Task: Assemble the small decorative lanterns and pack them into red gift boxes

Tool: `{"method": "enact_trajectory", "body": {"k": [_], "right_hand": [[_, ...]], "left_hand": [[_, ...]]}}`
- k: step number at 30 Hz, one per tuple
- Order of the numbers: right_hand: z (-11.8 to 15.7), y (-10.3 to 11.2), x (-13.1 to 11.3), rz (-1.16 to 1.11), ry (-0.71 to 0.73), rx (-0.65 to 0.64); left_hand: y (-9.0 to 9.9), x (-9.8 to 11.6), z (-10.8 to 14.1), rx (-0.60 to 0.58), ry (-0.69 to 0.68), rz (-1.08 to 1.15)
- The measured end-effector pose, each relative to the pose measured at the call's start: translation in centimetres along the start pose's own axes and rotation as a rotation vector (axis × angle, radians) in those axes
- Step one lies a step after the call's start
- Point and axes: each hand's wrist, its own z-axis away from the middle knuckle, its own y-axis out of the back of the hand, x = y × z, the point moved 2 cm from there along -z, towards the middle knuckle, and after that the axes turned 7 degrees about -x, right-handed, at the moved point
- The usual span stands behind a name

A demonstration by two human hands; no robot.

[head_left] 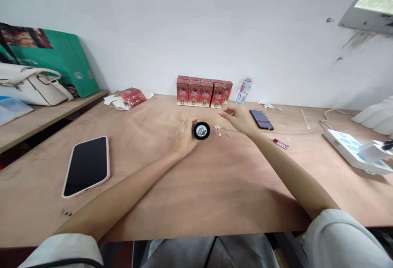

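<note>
Your left hand (185, 137) has fingers wrapped round the black-rimmed, white-faced disc (202, 131); right hand (238, 118) fingers curled, can't tell if pinching anything. Probably light, rigid, slick-faced: grip the rim.

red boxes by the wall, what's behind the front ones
More red boxes: tops above the front row, one partly visible at right, then the wall. Their full number is hidden.
</note>
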Motion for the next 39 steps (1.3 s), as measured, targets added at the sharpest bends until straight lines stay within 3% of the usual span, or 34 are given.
{"method": "enact_trajectory", "body": {"k": [5, 10, 15, 20, 24, 28, 32, 39], "right_hand": [[-0.4, -0.5, 4.8, 0.309, -0.093, -0.143], [0.0, -3.0, 6.1, 0.393, 0.098, -0.254], [0.2, -3.5, 5.3, 0.325, 0.082, -0.193], [0.1, -3.1, 3.5, -0.187, -0.041, 0.017], [0.5, -2.5, 0.4, -0.547, -0.017, 0.109], [1.2, -2.3, -2.6, -0.669, 0.008, -0.013], [1.7, -2.5, -3.8, -0.646, 0.032, -0.137], [2.1, -2.9, -4.3, -0.531, 0.064, -0.152]], "left_hand": [[-0.2, -0.5, 0.0, 0.000, 0.124, 0.017], [-0.1, -0.3, -0.1, -0.004, 0.110, 0.014], [0.1, 0.0, -0.1, -0.012, 0.106, 0.018], [0.1, -0.1, -0.2, -0.024, 0.108, 0.006], [-0.2, -0.5, -0.2, -0.003, 0.112, 0.007], [-0.4, -0.8, -0.2, 0.031, 0.168, 0.009], [-0.4, -0.7, -0.2, 0.041, 0.194, 0.026], [-0.1, -0.4, -0.2, 0.055, 0.167, 0.046]]}}
